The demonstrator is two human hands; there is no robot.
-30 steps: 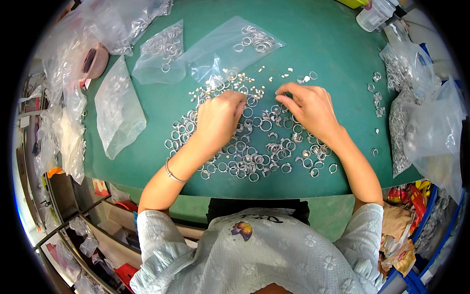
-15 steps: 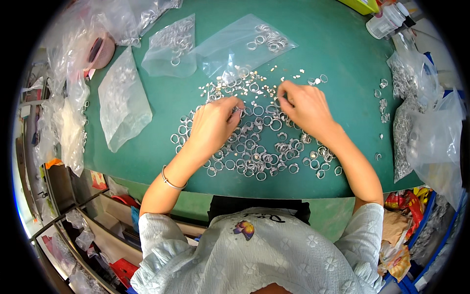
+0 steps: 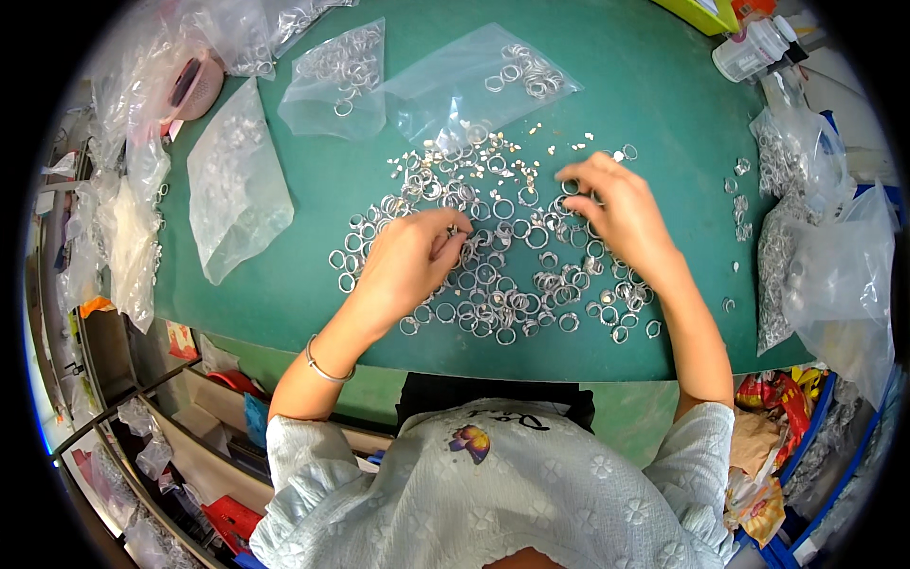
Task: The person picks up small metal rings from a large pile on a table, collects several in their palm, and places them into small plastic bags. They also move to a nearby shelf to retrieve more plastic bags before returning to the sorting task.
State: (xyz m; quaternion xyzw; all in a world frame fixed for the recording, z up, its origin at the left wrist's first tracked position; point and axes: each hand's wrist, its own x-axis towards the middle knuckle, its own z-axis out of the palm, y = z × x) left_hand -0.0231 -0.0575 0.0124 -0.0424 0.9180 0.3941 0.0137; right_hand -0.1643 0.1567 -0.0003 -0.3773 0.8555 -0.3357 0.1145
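Note:
A broad spread of silver-coloured metal rings (image 3: 485, 275) lies on the green table, with small pale chips (image 3: 493, 152) scattered along its far side. Over the left part of the rings is my left hand (image 3: 409, 256), thumb and forefinger closed on what looks like a ring, mostly covered by the fingers. My right hand (image 3: 621, 213) is at the pile's right edge, its thumb and fingertips around a single ring (image 3: 570, 188). Other rings lie just below the right fingertips.
Clear bags of rings (image 3: 341, 71) (image 3: 536, 71) lie at the far side, and another clear bag (image 3: 242, 180) at left. Fuller bags (image 3: 782, 266) line the right edge near a white bottle (image 3: 754, 49). A pink basket (image 3: 199, 90) stands far left.
My right hand has moved right, away from the middle of the pile, and its fingers have parted somewhat around a ring. My left hand has shifted slightly nearer to me.

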